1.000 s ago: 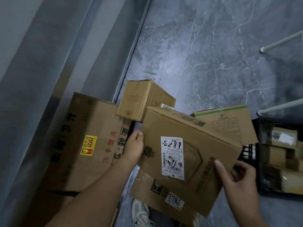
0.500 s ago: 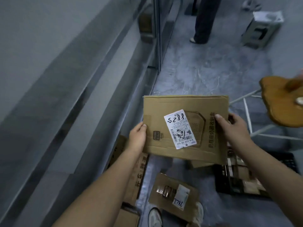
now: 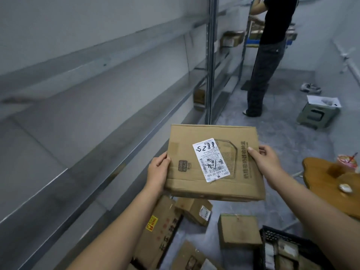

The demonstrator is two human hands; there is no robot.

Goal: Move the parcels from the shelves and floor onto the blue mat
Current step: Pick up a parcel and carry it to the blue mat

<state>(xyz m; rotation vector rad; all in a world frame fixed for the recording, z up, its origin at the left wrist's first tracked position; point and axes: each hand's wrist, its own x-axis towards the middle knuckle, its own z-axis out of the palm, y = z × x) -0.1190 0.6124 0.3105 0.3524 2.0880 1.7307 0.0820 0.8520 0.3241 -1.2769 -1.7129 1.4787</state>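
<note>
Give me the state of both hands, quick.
Left hand: closed on the left edge of the labelled cardboard parcel.
Right hand: closed on the parcel's right edge.

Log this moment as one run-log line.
held: flat brown cardboard parcel with white label | left hand: gripping left edge | right hand: gripping right edge | parcel: raised above cartons on floor | blue mat: not in view
</note>
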